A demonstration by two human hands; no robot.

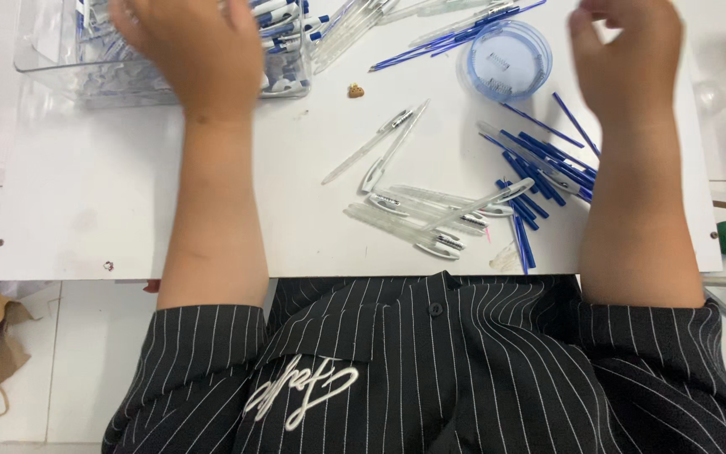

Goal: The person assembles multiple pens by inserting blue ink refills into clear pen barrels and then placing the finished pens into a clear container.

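Our left hand (191,46) sits at the upper left of the frame over the clear plastic bin (52,71) of finished pens; its fingers are hidden, so we cannot tell whether it grips anything. Our right hand (628,50), upper right, curls loosely near the blue lid of springs (504,60), seemingly empty. We judge a forearm sweep could scatter the blue refills (548,160) and clear pen barrels (418,220) lying mid-frame off the white table (111,193)
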